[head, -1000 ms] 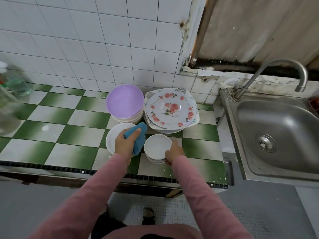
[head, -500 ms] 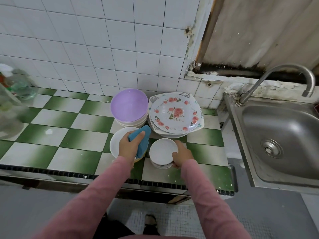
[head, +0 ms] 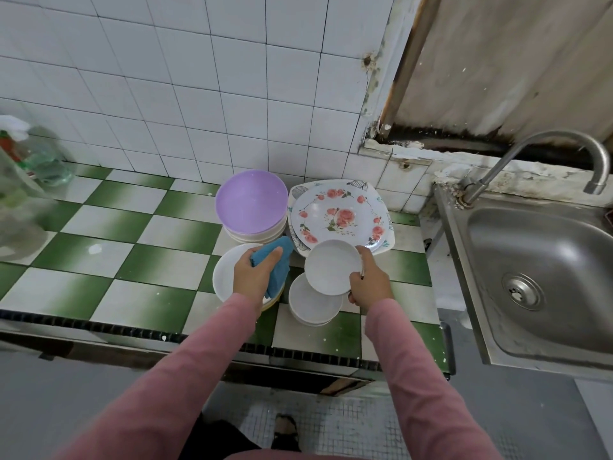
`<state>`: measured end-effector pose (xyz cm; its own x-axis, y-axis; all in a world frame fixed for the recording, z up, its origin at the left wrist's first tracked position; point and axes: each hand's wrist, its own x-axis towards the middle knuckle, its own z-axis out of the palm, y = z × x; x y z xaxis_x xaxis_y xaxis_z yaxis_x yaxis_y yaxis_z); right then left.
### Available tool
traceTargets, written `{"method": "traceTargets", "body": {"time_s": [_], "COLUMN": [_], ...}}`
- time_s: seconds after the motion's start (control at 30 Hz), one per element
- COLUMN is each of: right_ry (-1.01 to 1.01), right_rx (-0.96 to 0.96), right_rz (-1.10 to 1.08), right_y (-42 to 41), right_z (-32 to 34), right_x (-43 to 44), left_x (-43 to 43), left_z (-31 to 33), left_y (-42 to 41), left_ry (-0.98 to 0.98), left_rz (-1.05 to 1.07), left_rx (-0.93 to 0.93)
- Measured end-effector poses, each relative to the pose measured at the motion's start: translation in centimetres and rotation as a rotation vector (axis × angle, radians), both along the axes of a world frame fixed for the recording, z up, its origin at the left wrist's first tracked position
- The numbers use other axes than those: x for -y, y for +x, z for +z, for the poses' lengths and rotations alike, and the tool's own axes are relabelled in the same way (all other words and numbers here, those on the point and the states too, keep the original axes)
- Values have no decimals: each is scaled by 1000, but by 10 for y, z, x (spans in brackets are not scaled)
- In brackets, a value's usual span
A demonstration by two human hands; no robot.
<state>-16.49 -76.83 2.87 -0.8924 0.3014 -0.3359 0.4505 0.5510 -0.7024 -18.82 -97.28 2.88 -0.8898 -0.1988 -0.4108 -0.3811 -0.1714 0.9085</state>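
Observation:
My right hand grips the rim of a small white bowl and holds it lifted and tilted above a short stack of small white bowls on the green-and-white tiled counter. My left hand holds a blue cloth over a white plate to the left of the stack. Behind them stand a pile of bowls topped by a purple one and a stack of plates with a rose-patterned plate on top.
A steel sink with a curved tap lies to the right of the counter. Blurred plastic bottles stand at the far left. White wall tiles rise behind. The counter's dark front edge runs below my arms.
My right hand has lifted the top small bowl off the stack and tilted it. My left hand with the cloth has stayed over the white plate.

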Motion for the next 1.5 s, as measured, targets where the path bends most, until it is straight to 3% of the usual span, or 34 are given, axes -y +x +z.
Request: {"method": "traceTargets", "body": {"time_s": [0.4,1.5], "right_ry": [85,119], "right_rx": [-50,-162], "right_rz": [-113,-82], "right_y": [12,15], "right_z": [-3,1], "right_x": [-9,0], "left_x": [-6,-12], "left_z": [1,-5], "left_y": [-2,-5], "left_ry": [14,28], "left_rz": [-18,-11], "left_rx": [11,55]}}
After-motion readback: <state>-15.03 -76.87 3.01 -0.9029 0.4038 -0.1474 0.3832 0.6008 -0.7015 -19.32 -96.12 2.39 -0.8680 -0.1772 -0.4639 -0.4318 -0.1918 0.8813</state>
